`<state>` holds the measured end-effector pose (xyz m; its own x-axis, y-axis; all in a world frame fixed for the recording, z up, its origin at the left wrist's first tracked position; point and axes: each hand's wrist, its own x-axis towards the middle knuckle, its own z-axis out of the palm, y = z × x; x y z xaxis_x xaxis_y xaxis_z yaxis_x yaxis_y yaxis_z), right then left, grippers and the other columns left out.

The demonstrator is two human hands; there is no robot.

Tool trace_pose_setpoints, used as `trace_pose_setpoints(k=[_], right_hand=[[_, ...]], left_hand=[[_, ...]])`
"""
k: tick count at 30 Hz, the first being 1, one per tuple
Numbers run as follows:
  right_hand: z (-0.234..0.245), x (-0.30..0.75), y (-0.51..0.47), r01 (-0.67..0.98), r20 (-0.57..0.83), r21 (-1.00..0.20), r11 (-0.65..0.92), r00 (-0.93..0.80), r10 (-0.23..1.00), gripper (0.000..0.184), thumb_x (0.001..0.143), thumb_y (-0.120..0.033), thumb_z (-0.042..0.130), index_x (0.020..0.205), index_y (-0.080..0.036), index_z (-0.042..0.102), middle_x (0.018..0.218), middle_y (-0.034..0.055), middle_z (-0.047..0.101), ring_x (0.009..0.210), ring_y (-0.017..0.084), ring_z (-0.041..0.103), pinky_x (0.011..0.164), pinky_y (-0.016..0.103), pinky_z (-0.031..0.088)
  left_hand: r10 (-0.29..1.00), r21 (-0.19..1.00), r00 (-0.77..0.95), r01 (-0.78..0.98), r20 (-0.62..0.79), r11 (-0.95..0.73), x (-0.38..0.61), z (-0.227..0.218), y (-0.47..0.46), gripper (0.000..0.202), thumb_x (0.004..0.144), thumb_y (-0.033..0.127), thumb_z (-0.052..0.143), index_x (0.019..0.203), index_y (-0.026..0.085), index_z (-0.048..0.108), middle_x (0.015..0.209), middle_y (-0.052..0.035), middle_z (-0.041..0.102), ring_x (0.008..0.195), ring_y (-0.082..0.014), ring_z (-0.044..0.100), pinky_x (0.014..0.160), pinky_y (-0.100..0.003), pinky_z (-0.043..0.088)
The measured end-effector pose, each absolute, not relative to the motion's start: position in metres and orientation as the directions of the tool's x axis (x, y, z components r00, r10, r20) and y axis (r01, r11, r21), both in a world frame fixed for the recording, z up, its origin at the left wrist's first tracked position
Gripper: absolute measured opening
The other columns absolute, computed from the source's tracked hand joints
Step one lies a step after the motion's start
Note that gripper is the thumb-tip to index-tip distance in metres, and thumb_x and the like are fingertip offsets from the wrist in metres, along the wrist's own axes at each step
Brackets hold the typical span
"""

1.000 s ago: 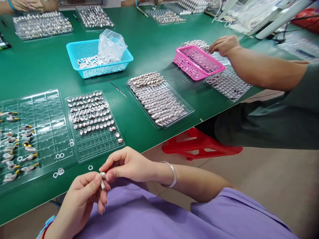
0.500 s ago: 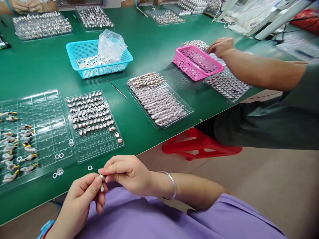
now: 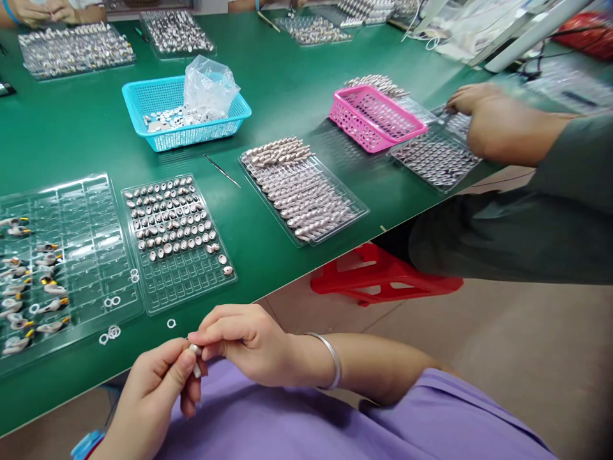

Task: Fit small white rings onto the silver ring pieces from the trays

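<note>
Just past the table's near edge, a small white earbud shell [image 3: 196,362] with a short stem is pinched between the thumb and fingers of my left hand [image 3: 160,380]. Fingertips of my right hand [image 3: 242,338] press on the rounded top of the same shell, so part of it is hidden. Closest on the table is a clear tray [image 3: 179,287] with rows of small white shell caps [image 3: 177,223]. Left of it, a larger clear tray [image 3: 90,275] holds several white earbud parts with yellow ends [image 3: 52,305]. Thin white rings [image 3: 112,332] lie around the tray corner.
Tweezers [image 3: 221,170] lie behind the cap tray. A blue basket [image 3: 158,142] holds white pieces and a plastic bag. To the right are a tray of white stems [image 3: 311,198], a pink basket [image 3: 378,137] and a co-worker's hand [image 3: 488,108]. A red stool [image 3: 383,275] stands below.
My hands keep hold of the earbud shell with hardly any movement. At right, the co-worker's hand has moved rightward from behind the pink basket to over the tray there. The view shifts slightly.
</note>
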<state>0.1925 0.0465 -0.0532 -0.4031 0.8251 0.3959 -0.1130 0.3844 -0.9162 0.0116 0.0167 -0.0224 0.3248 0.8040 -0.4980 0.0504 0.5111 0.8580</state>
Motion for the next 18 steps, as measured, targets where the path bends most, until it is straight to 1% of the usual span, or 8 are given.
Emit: trace_pose_setpoints(k=[3,6,8,13,18], right_hand=[[-0.055,0.193,0.045,-0.105,0.397,-0.914,0.391,-0.418,0.817,0.022,0.093,-0.007,0.052,0.102,-0.011,0.072,0.091,0.009,0.07,0.078,0.01,0.07,0.07,0.018,0.061],[-0.056,0.193,0.045,-0.1,0.388,-0.918,0.383,-0.425,0.818,0.023,0.093,-0.008,0.051,0.103,-0.011,0.072,0.092,0.0094,0.07,0.08,0.01,0.07,0.072,0.019,0.062],[-0.056,0.193,0.045,-0.105,0.393,-0.917,0.386,-0.412,0.822,0.021,0.093,-0.008,0.053,0.101,-0.011,0.072,0.09,0.009,0.07,0.078,0.01,0.069,0.072,0.019,0.062],[-0.054,0.192,0.046,-0.123,0.39,-0.92,0.372,-0.395,0.832,0.021,0.09,-0.004,0.054,0.098,-0.01,0.073,0.087,0.0084,0.071,0.075,0.01,0.069,0.069,0.017,0.061],[-0.054,0.191,0.044,-0.117,0.384,-0.922,0.369,-0.392,0.836,0.019,0.09,-0.006,0.055,0.096,-0.009,0.073,0.087,0.0092,0.072,0.075,0.01,0.07,0.069,0.018,0.061]], left_hand=[[0.751,0.792,0.358,-0.049,-0.555,0.608,0.011,-0.026,0.016,0.046,0.078,0.059,0.069,0.067,0.015,0.064,0.046,0.002,0.058,0.038,-0.0063,0.05,0.042,-0.016,0.037],[0.737,0.77,0.363,-0.076,-0.57,0.633,0.011,-0.028,0.015,0.046,0.077,0.059,0.07,0.066,0.014,0.064,0.045,0.0023,0.057,0.037,-0.0056,0.048,0.041,-0.015,0.035],[0.758,0.8,0.349,-0.039,-0.551,0.599,0.011,-0.028,0.014,0.045,0.079,0.058,0.068,0.068,0.015,0.064,0.047,0.0017,0.058,0.039,-0.0066,0.05,0.042,-0.016,0.038],[0.845,0.898,0.305,0.128,-0.439,0.42,0.012,-0.02,0.014,0.044,0.085,0.056,0.061,0.066,0.016,0.062,0.051,0.0005,0.059,0.044,-0.0097,0.054,0.044,-0.018,0.043],[0.882,0.923,0.29,0.22,-0.372,0.317,0.015,-0.014,0.016,0.045,0.087,0.054,0.058,0.062,0.017,0.06,0.049,0.0003,0.057,0.043,-0.0098,0.053,0.043,-0.018,0.044]])
